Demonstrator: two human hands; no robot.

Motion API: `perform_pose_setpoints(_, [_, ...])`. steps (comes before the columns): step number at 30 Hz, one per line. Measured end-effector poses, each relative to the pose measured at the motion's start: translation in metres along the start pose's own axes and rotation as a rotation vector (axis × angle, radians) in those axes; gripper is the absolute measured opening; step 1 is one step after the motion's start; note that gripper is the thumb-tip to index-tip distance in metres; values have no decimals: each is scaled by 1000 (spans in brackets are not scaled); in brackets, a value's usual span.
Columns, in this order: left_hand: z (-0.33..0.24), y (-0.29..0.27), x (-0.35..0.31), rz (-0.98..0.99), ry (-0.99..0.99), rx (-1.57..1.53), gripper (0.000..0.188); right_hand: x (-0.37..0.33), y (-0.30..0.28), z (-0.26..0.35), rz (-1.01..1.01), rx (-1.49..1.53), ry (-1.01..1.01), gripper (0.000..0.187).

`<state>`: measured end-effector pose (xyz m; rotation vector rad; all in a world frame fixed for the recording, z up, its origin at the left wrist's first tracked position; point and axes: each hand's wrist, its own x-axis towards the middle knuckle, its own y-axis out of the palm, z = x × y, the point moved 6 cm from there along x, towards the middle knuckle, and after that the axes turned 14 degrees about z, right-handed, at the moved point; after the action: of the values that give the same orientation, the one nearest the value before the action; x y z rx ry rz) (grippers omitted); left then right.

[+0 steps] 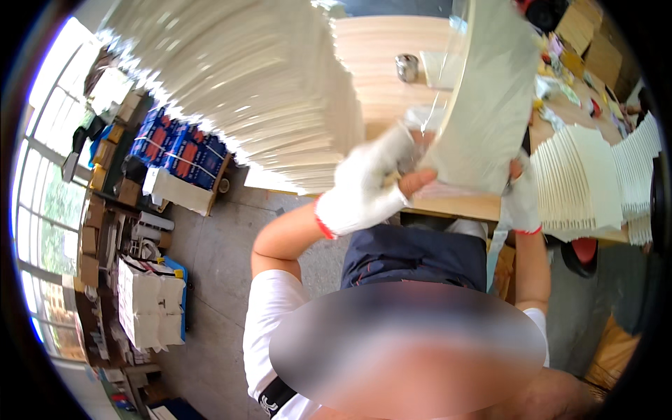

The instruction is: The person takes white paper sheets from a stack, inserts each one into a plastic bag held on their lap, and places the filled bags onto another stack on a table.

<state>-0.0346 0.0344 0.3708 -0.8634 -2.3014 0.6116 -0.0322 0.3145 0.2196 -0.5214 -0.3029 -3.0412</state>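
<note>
A large, curved cream-coloured sheet or thin packet [486, 105] stands up from the near edge of the table, with clear plastic film [446, 98] along its left side. My left hand [371, 182], in a white glove with bare fingertips, is closed on the lower left of the plastic, thumb toward me. At the packet's lower right edge my right hand [519, 196], gloved alike, grips it with fingers partly hidden. Left of my hands a tall stack of cream sheets [259, 98] covers much of the table. Whether the packet holds one sheet or several, I cannot tell.
On the wooden table [388, 38] stands a small metal cylinder [407, 68]. More cream stacks [570, 182] lie at the right, before a cluttered surface with cardboard boxes [595, 52]. Blue packages [178, 150] and a white-wrapped load [150, 301] stand on the left beyond the grey floor [210, 259].
</note>
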Motion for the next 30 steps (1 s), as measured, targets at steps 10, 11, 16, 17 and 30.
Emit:
perform_pose_setpoints(10, [-184, -306, 26, -732, 310, 395, 42, 258, 250, 329, 438, -36, -361, 24])
perform_pose_setpoints(11, [-168, -353, 30, -724, 302, 319, 38, 274, 273, 332, 499, -31, -334, 23])
perform_pose_setpoints(16, [-60, -433, 9, -543, -642, 704, 45, 321, 302, 278, 625, -381, -132, 20])
perform_pose_setpoints(17, [-48, -440, -4, -471, -442, 554, 49, 319, 302, 276, 592, -315, -98, 21])
perform_pose_setpoints(30, [204, -122, -223, -1453, -366, 225, 53, 144, 217, 115, 430, -294, 105, 27])
